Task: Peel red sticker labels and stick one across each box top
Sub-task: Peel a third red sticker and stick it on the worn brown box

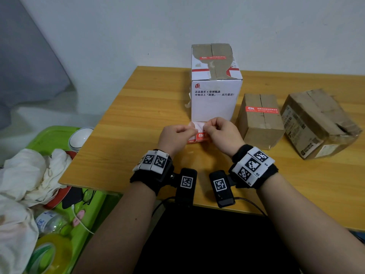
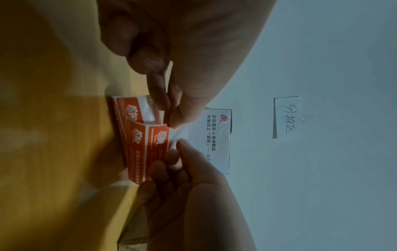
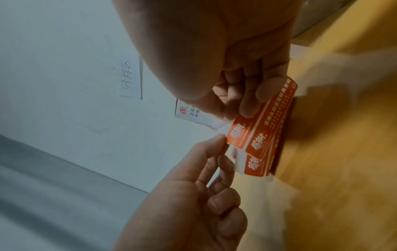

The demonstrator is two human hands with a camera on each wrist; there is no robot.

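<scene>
I see my left hand (image 1: 176, 136) and right hand (image 1: 222, 132) close together just in front of the tall white box (image 1: 215, 84), each pinching the sheet of red sticker labels (image 1: 199, 133) between thumb and fingers, held a little above the wooden table (image 1: 138, 115). From the head view I count three boxes: the white box, with one red label already across its top; a small brown box (image 1: 259, 120) just to its right, also bearing one red label; and a battered brown box (image 1: 318, 123) further right, on which I see no label. Left of the white box and off the table sit a green tray (image 1: 49, 135), a white bowl (image 1: 81, 138) and crumpled white cloth (image 1: 29, 175).

In the left wrist view, the left hand (image 2: 178, 71) pinches the white edge of the sheet (image 2: 139, 135), on which I count three red labels, while the right hand (image 2: 184, 178) grips it from below. A handwritten paper note (image 2: 286, 117) is stuck on the wall above the white box (image 2: 217, 139).

In the right wrist view, the right hand (image 3: 225, 76) pinches the sheet (image 3: 262, 129) and the left hand (image 3: 199, 186) pinches one label's corner.
</scene>
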